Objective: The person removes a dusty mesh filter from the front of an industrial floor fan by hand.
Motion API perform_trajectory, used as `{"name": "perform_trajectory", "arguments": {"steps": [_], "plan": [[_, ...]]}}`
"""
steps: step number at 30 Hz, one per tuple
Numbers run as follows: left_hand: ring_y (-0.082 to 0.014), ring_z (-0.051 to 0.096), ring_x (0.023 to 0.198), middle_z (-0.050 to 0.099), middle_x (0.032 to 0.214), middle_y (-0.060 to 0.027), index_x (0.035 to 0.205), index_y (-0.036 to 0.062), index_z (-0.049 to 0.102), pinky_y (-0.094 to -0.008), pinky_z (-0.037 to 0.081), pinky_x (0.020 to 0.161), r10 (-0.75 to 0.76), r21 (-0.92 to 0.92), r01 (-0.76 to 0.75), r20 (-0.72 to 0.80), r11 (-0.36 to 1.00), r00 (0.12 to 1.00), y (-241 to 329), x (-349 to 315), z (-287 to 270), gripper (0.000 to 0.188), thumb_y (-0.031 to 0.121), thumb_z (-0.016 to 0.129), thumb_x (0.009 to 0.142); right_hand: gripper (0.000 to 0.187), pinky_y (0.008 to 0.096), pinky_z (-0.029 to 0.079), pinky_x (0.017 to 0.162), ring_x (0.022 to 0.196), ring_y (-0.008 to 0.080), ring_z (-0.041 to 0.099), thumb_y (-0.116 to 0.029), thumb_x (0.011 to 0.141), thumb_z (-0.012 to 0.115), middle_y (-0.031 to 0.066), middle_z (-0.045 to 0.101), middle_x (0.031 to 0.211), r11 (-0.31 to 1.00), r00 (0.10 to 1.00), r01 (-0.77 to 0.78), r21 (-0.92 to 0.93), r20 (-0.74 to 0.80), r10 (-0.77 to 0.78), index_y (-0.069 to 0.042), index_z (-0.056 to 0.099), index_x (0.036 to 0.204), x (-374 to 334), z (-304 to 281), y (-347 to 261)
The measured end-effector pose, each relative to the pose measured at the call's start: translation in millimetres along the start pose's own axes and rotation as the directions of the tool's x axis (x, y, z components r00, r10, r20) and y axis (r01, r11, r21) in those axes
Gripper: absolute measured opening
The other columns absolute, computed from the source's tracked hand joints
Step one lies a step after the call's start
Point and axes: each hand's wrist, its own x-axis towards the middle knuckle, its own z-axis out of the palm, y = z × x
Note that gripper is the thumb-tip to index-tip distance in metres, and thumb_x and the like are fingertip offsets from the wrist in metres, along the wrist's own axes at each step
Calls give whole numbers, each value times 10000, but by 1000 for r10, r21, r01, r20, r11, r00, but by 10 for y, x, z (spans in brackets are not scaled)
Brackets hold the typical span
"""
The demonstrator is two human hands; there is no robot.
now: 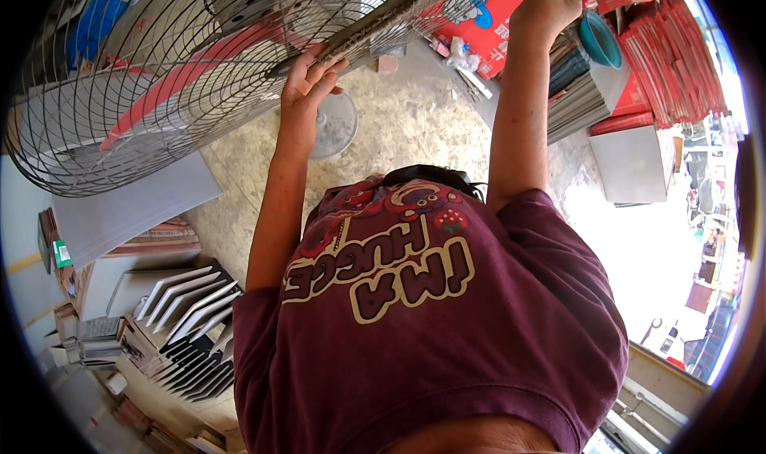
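A big standing fan with a dark wire guard (239,79) fills the upper left, and a long red blade (187,75) shows through the wires. Along the guard's edge runs a dusty rim (383,17). My left hand (307,87) is closed on the near part of that rim, fingers bent against it. My right hand (552,5) is raised at the top edge with its fingers curled. Its fingertips are partly cut off, so what they hold is hidden. A round grey base (333,127) sits on the floor beneath the guard.
Red boxes (499,27) stand beyond the fan. Stacked red cartons (674,63) and a teal bucket (601,39) are at right. A grey panel (132,207) lies at left, above a rack of upright white boards (187,298). A pale box (630,164) stands by the bright opening.
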Motion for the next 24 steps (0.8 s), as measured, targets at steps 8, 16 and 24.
{"name": "perform_trajectory", "arguments": {"steps": [8,16,24], "plan": [[-161,519,1082,513,1212,-83,1289,23,366,-262,416,746,-190,-33,189,-38,981,981,-481,59,-98,509,152,540,828,186,266,542,650,688,146,612,-9,796,579,101,623,816,992,983,-117,-52,-145,109,73,593,963,-246,-539,683],[-199,499,1102,478,1238,-132,1312,36,346,-284,432,748,-366,-74,358,-184,931,912,-970,24,-362,527,112,532,825,207,268,544,637,703,157,616,1,797,567,108,624,852,883,880,-453,-127,-224,419,72,585,990,-707,-1017,1527],[-188,504,1087,525,1165,-75,1272,84,426,-341,445,758,-432,-168,399,-390,901,813,-1278,-55,-1083,528,175,594,780,296,288,546,638,765,191,617,10,750,599,124,611,918,631,662,-749,-203,-178,728,82,569,1035,-1441,-1140,2134]]}}
